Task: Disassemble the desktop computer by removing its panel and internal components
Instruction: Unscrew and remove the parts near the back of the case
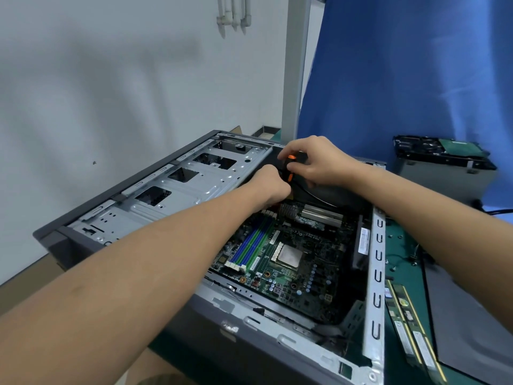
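L hand (268,182), R hand (315,160) grip orange-black tool (287,167) in PC case (194,176).

The green table (399,243) is carrying the open computer case (194,190), with memory sticks (410,329) and a grey panel (472,315) lying alongside

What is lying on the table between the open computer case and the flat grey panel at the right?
Two long memory modules lie side by side on the green mat, in the head view.

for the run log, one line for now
case: open, motherboard in | left hand, right hand: on black-and-orange part | memory sticks: out, beside case
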